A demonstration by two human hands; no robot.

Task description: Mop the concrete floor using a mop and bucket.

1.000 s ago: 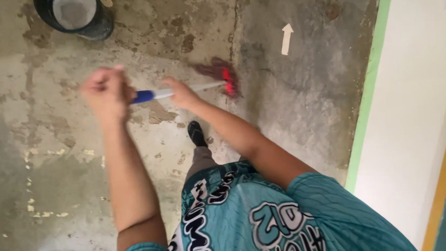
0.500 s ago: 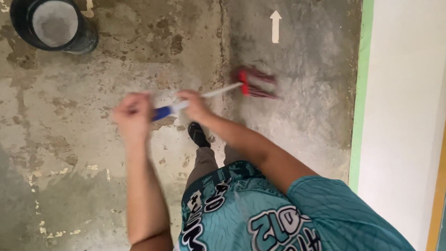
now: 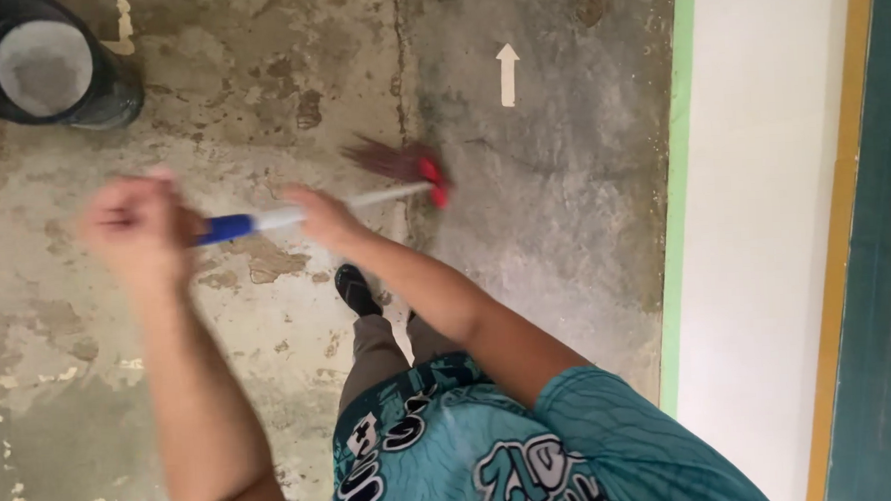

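Left hand [image 3: 136, 226] gripping blue end of broom handle [image 3: 226, 228], fist closed. Right hand [image 3: 322, 216] wrapped around white shaft [image 3: 388, 195] further down. Broom head [image 3: 402, 167], red block with dark bristles, touching concrete floor [image 3: 555, 226] beside crack [image 3: 401, 72], well apart from green wall edge [image 3: 680, 170]. Black bucket [image 3: 42, 63] sitting at floor's far left corner. Motion blurring both hands. Recommend: keeping bristles flat on floor, strokes short and overlapping, lower hand steering, shoe [image 3: 355, 289] clear of sweep path.

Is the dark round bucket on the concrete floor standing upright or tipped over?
Upright. The dark round bucket shows its open mouth facing the camera above, with its base on the concrete floor.
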